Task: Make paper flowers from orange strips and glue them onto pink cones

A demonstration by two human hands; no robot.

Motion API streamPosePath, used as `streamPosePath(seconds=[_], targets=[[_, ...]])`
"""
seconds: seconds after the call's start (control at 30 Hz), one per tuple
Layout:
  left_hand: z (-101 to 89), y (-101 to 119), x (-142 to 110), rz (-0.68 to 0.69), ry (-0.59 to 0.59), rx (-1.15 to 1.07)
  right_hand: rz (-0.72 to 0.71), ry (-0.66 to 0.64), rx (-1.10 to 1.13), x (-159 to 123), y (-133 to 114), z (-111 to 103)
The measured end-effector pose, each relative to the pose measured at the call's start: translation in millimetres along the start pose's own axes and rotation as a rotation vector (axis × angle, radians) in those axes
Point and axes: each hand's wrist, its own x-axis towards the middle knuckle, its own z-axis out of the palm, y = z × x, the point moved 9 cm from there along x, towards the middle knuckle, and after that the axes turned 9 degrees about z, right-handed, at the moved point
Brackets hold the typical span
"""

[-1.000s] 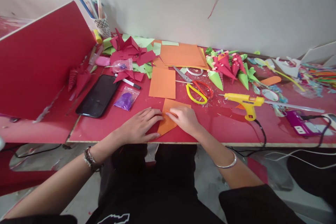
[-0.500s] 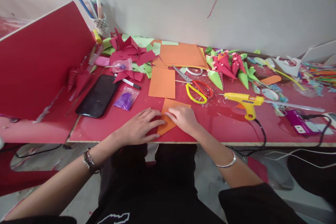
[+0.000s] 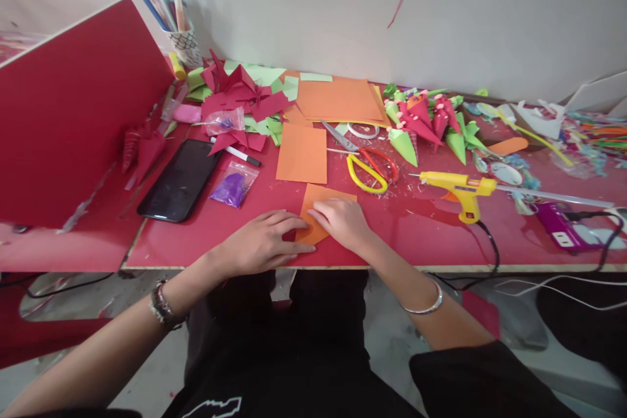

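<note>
Pressing flat, open hands (image 3: 304, 232) pin orange paper (image 3: 318, 199) near table edge (image 3: 196, 266).

Red table (image 3: 196, 235) bearing a black phone (image 3: 179, 179), a bag of purple pieces (image 3: 234, 184), an orange sheet (image 3: 302, 153), yellow- and red-handled scissors (image 3: 365, 166), a yellow glue gun (image 3: 458, 191), green and red paper cones (image 3: 426, 127) and a pen cup (image 3: 183, 46); a red board (image 3: 73, 117) leans at left.
</note>
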Motion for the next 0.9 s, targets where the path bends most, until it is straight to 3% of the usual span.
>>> streamPosePath(seconds=[0.9], targets=[[16.3, 16, -12, -0.05, -0.122, -0.012, 0.015, -0.03, 0.009, 3, 1, -1]])
